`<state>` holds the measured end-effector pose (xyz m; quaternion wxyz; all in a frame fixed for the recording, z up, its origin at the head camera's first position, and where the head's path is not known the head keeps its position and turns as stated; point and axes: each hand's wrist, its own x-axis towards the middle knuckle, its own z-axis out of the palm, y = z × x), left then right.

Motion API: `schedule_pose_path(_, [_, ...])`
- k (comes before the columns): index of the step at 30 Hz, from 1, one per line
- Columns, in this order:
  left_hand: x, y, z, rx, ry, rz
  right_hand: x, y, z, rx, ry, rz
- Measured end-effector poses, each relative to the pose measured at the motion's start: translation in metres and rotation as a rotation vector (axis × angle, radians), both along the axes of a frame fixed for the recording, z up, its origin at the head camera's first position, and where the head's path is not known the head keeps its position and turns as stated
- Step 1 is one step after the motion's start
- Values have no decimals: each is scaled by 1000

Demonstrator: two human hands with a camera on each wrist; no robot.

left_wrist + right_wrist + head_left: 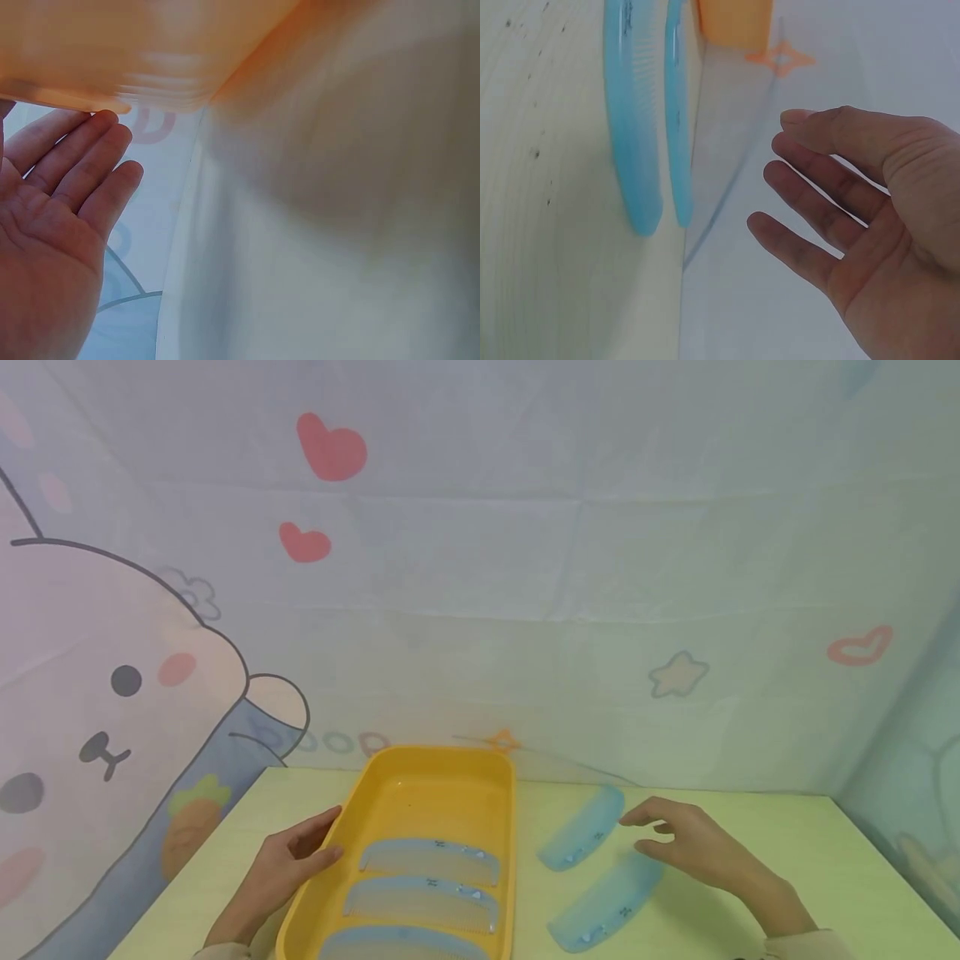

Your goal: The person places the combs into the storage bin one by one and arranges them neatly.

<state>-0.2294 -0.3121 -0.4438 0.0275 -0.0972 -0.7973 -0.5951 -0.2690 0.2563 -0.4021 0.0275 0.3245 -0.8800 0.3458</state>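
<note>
A yellow tray (438, 768) stands on the table, with three translucent blue combs in its nearer part, the middle one (420, 900) below the back one (429, 858). At the tray's left rim is my left hand (279, 872), thumb over the edge and fingers along the outside; the left wrist view shows those fingers (79, 161) nearly straight against the rim. Right of the tray lie two more blue combs, a farther one (583, 828) and a nearer one (609, 906). Just above them hovers my right hand (701, 847), fingers loosely bent, holding nothing.
The pale table (757, 852) reaches back to a printed cloth (480, 568) hanging as a wall behind it. Another stretch of cloth (922, 777) bounds the right side. A large cartoon animal (82, 652) is printed at the left.
</note>
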Motion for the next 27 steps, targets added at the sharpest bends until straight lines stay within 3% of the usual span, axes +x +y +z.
schedule_pose_path(27, [0,1,0,-17,-33,31,-9,25,-30,54,-159,39])
